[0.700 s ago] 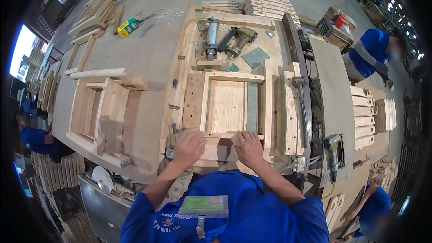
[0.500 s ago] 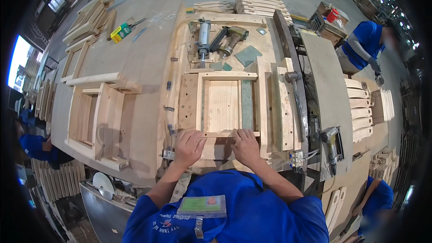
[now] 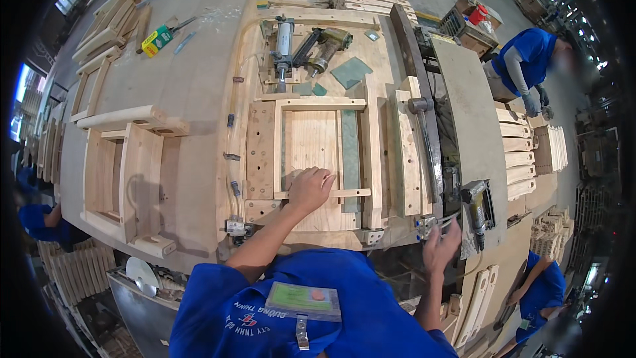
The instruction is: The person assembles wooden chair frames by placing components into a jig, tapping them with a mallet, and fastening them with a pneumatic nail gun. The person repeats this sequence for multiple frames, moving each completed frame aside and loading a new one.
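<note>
A pale wooden frame (image 3: 320, 103) lies in a bench jig in front of me, with a thin near rail (image 3: 352, 193) across its close end. Over that rail's left part is my left hand (image 3: 310, 189), fingers curled together; whatever they hold, if anything, is hidden. My right hand (image 3: 442, 246) is raised at the jig's near right corner, thumb and fingers apart and holding nothing. It is beside a small metal air valve (image 3: 424, 227) with thin hoses.
A nail gun (image 3: 476, 209) lies right of the valve. A hammer (image 3: 424, 126) rests along the jig's right side. At the back are an air cylinder (image 3: 283, 46) and another nail gun (image 3: 329, 48). An assembled wooden frame (image 3: 132, 172) stands left. Co-workers (image 3: 530, 59) work nearby.
My right hand has left the near rail and moved right to the valve. My left hand has shifted right along the rail. The near rail now lies slightly farther from the jig's front edge.
</note>
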The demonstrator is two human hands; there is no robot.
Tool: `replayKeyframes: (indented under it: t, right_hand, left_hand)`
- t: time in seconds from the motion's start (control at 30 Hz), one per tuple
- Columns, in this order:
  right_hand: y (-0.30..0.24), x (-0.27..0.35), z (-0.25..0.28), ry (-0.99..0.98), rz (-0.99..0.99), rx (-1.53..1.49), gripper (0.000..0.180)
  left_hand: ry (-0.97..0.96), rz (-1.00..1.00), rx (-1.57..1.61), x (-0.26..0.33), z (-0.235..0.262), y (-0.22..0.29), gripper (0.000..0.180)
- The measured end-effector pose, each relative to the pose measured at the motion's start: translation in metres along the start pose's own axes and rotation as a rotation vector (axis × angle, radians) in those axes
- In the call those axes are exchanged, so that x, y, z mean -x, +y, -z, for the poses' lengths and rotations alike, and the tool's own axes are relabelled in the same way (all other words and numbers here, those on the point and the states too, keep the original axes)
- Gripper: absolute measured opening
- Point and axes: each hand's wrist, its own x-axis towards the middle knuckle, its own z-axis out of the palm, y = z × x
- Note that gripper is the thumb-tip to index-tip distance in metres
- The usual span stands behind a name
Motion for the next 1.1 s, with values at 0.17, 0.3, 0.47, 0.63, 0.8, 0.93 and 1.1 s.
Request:
replayKeyframes:
  t: [0.17, 0.3, 0.47, 0.63, 0.8, 0.93, 1.1]
  right_hand:
    - [-0.020, -0.035, -0.022, -0.044, 0.098, -0.025, 0.061]
    - [-0.048, -0.081, -0.033, -0.117, 0.184, -0.026, 0.056]
    - [-0.079, -0.137, -0.083, -0.268, 0.128, -0.006, 0.054]
    - [-0.094, -0.153, -0.137, -0.233, 0.139, -0.030, 0.049]
    - [-0.078, -0.169, -0.150, -0.416, -0.216, -0.655, 0.032]
    - [-0.135, -0.158, -0.096, -0.600, -0.461, -1.027, 0.027]
    - [-0.171, -0.166, 0.021, -0.345, -0.181, -1.133, 0.029]
  left_hand:
    - [-0.131, 0.128, -0.021, -0.004, 0.000, 0.002, 0.031]
    - [-0.170, 0.192, -0.039, -0.005, 0.002, -0.001, 0.034]
    - [-0.188, 0.212, -0.052, -0.005, 0.005, 0.002, 0.036]
    - [-0.171, 0.248, -0.058, -0.004, 0.006, 0.005, 0.035]
    - [-0.176, 0.214, -0.013, -0.008, 0.008, 0.013, 0.036]
    - [-0.181, 0.253, -0.070, -0.002, 0.009, 0.000, 0.035]
    - [-0.183, 0.277, -0.087, -0.004, 0.009, 0.008, 0.033]
